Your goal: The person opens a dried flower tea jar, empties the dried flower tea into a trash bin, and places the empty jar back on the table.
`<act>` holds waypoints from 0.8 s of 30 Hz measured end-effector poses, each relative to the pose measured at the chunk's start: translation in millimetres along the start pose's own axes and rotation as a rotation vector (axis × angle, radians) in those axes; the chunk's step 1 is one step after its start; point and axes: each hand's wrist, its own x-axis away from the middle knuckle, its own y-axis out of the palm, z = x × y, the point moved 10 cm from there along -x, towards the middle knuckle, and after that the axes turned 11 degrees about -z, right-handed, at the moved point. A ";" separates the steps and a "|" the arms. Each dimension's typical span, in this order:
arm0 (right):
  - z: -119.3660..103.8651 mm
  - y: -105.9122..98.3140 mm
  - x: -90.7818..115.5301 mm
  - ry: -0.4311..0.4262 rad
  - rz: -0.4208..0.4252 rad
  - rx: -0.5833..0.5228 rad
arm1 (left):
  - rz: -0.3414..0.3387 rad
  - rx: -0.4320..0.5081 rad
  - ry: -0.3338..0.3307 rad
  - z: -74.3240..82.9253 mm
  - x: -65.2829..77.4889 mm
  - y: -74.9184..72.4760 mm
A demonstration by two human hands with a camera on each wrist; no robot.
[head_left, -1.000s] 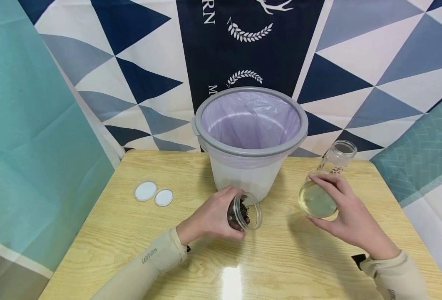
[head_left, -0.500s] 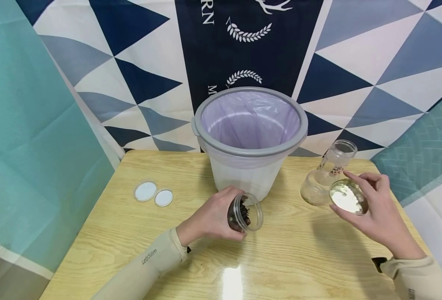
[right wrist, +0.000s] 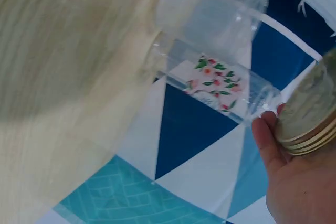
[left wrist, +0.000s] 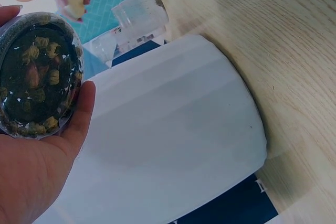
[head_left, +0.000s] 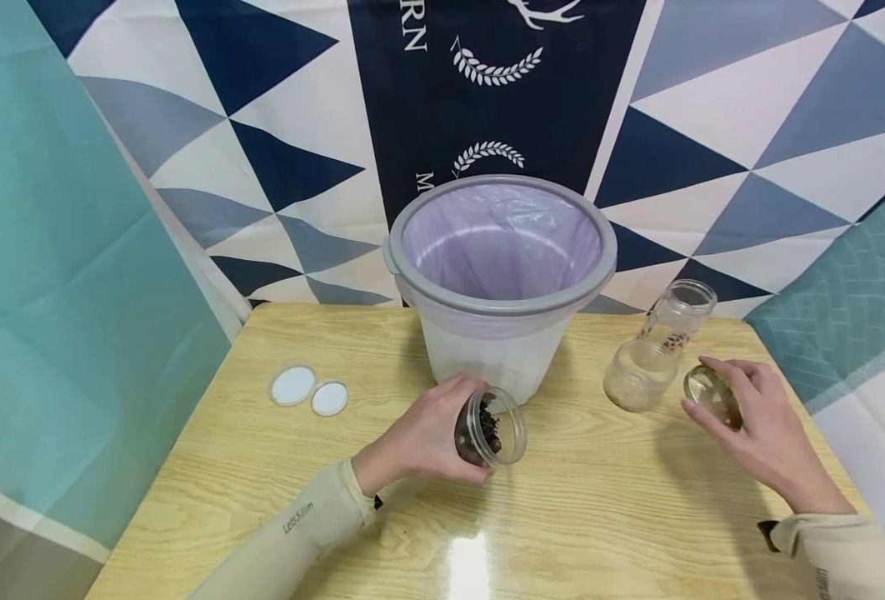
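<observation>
In the head view my left hand [head_left: 437, 429] grips a clear jar [head_left: 475, 432], tilted with its open mouth toward the right, in front of the bin. Dark dried material lies inside; the left wrist view shows small yellowish dried flowers [left wrist: 53, 77] through the jar's base. My right hand [head_left: 776, 437] holds a gold screw lid [head_left: 715, 397] by its edge, raised at the right. Left of that lid a wide clear jar [head_left: 640, 379] stands uncovered on the table. Behind it is a taller clear bottle [head_left: 681, 308] with a floral print [right wrist: 215, 82].
A white bin [head_left: 487, 354] with a grey rim and purple liner stands at the table's back middle. Two white round lids [head_left: 292, 385] lie at the left. Patterned cloth [head_left: 292, 158] hangs behind the wooden table [head_left: 555, 517].
My right hand has lifted the gold lid off the wide jar and moved it right, tipping it. The wide jar stays on the table. My left hand has hardly moved.
</observation>
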 end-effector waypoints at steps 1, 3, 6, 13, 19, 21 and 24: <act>3.1 2.6 0.0 0.006 -0.012 0.014 | -0.001 0.004 -0.002 -0.1 0.3 0.2; 8.0 7.5 0.4 0.006 -0.024 0.042 | 0.000 0.007 -0.004 -0.1 0.7 0.4; 13.8 15.5 0.9 -0.001 -0.041 0.061 | 0.001 0.009 -0.003 -0.1 0.9 -0.1; 27.0 43.2 -2.9 0.059 -0.153 0.056 | 0.008 0.005 0.013 0.4 0.2 -1.1; 36.8 64.3 -2.2 0.074 -0.253 0.071 | 0.003 -0.007 0.030 2.3 -0.9 -0.1; 39.6 70.6 -1.4 0.079 -0.285 0.072 | 0.002 -0.008 0.030 2.3 -0.8 -0.2; 42.5 77.5 -0.4 0.086 -0.315 0.065 | 0.003 -0.005 0.027 2.3 -1.0 -0.5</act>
